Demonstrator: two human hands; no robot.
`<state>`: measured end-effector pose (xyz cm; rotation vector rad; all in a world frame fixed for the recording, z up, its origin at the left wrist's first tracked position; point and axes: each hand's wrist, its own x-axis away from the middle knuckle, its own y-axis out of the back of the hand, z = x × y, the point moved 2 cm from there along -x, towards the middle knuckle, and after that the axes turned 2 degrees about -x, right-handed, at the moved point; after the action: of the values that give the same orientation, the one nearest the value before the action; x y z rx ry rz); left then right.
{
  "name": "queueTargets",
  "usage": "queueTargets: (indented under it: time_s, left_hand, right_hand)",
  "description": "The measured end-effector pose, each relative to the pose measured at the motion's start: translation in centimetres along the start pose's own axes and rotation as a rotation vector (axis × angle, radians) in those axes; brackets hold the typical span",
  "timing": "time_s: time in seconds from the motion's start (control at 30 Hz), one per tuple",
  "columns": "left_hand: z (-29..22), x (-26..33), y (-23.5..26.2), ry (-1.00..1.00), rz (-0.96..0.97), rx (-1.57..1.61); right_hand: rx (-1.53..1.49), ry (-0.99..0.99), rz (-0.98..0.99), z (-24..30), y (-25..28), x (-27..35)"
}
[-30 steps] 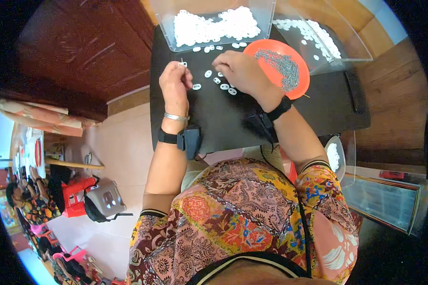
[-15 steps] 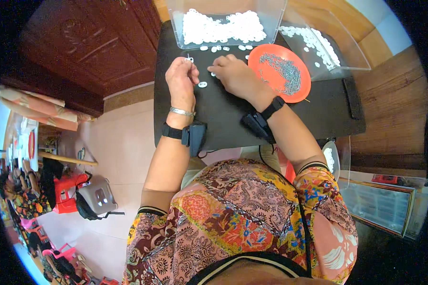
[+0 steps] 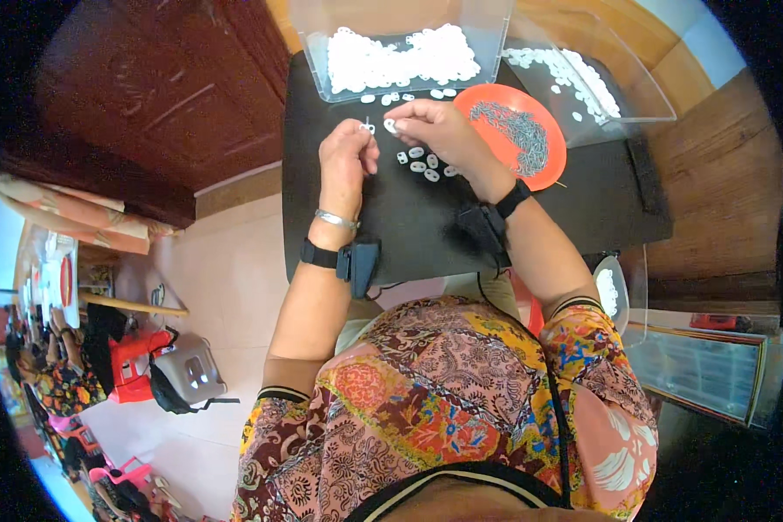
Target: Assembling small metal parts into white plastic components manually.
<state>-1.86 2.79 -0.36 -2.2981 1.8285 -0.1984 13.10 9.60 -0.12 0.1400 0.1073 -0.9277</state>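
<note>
A small white plastic piece with a thin metal pin (image 3: 368, 128) standing up from it is pinched in the fingertips of my left hand (image 3: 346, 161). Right beside it, my right hand (image 3: 443, 137) grips a white oval piece (image 3: 390, 126) between thumb and forefinger. Several loose white oval pieces (image 3: 431, 162) lie on the dark tabletop below the hands. A red-orange plate (image 3: 535, 103) with a heap of thin metal pins (image 3: 526, 137) sits close to the right hand's wrist.
Beyond the hands stands a clear plastic bin (image 3: 315, 65) of white pieces (image 3: 400, 61), with a few more at its front. At the far right a second clear container (image 3: 639, 104) holds scattered white pieces. A grey-backed seat (image 3: 191, 370) stands on the floor at left.
My right hand has lifted a white oval piece off the table, bringing it beside the left hand's piece. The left hand has shifted slightly right. Loose pieces on the table have come into view.
</note>
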Motion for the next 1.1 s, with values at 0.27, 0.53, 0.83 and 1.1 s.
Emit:
queueTargets:
  time_s: [0.27,0.53,0.83,1.1]
  left_hand:
    - [0.1,0.5,-0.7,0.021,0.082,-0.143]
    - [0.2,0.7,-1.1,0.044,0.117,-0.215]
    - [0.3,0.8,-1.1,0.061,0.09,-0.217]
    - [0.2,0.8,-1.0,0.0,0.101,-0.226]
  right_hand:
    - [-0.267,-0.088,0.013,0.4,0.8,0.3]
    - [-0.186,-0.017,0.007,0.5,0.7,0.1]
    - [-0.022,0.053,-0.043,1.6,0.1,0.6]
    - [0.098,0.116,-0.026,2.3,-0.3,0.9]
